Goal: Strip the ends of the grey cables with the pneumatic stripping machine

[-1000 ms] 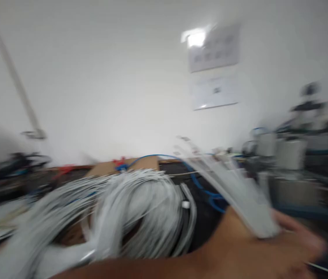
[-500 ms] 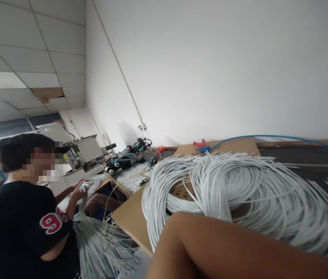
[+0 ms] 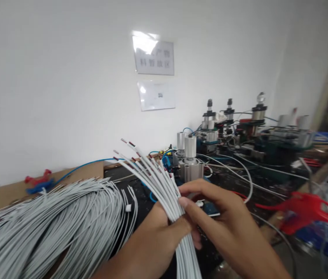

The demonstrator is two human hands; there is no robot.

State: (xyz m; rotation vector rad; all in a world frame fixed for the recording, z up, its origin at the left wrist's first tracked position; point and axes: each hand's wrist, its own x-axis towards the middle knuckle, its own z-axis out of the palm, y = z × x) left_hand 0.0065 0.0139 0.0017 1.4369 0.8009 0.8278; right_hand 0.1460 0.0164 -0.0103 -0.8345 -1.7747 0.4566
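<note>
Bundle of thin white sheathed wires with stripped red-tipped ends [image 3: 158, 182] stands fanned near centre, clamped by left hand [image 3: 155, 240]; right hand [image 3: 222, 221] pinches it from the right. Large white wire coil [image 3: 50, 228] lies left. Risk: loosened grip lets splayed ends slip uneven.

**Materials and finishes**

Wire bundle [image 3: 164, 186]: smooth matt white plastic insulation, bare metal tips. Coiled wires [image 3: 50, 224]: same jacket. Pneumatic cylinders [image 3: 190, 155]: bright polished metal. Wall notices [image 3: 154, 57]: glossy laminated sheets. Red tool [image 3: 306, 211]: shiny plastic.
</note>
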